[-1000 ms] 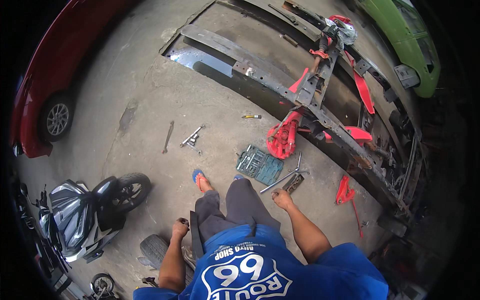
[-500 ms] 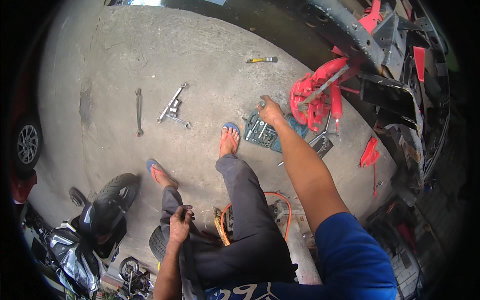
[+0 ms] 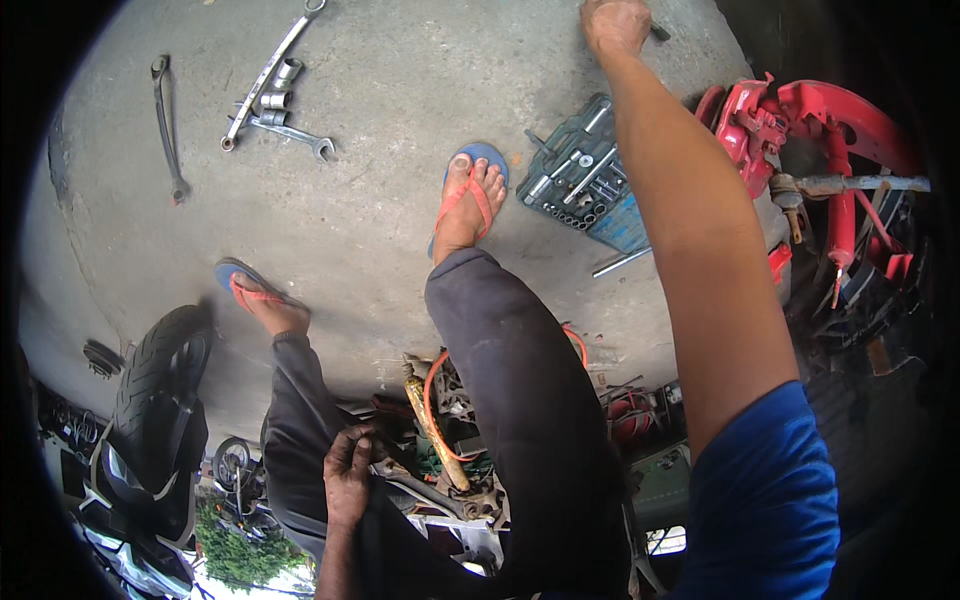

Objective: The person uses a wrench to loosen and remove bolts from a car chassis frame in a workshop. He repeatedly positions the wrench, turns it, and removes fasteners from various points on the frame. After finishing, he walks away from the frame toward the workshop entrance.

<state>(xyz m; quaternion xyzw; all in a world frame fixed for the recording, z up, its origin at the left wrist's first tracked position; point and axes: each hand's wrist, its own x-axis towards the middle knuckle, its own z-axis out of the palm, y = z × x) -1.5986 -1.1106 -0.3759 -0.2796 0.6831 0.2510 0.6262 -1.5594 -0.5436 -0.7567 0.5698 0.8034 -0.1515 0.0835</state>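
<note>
At the top edge, my right hand (image 3: 615,28) is closed over a paintbrush on the concrete floor. Only the brush's dark bristle end (image 3: 659,32) sticks out beside the fingers; its handle is hidden. Below that hand, an open socket set case (image 3: 570,160) holds several sockets and bars, and my right forearm covers part of it. Over my left thigh hangs my left hand (image 3: 347,478), its fingers curled together with nothing visible in them.
Several sockets (image 3: 276,100) lie with wrenches (image 3: 265,80) at upper left, near a dark wrench (image 3: 167,130). Red suspension parts (image 3: 830,150) stand at right. A motorcycle wheel (image 3: 165,390) is at lower left. An orange hose (image 3: 430,400) loops around by my knees.
My right hand has moved from above the socket case, farther out to the paintbrush, and closed on it. The view has shifted, and the left hand's fingers look more curled.
</note>
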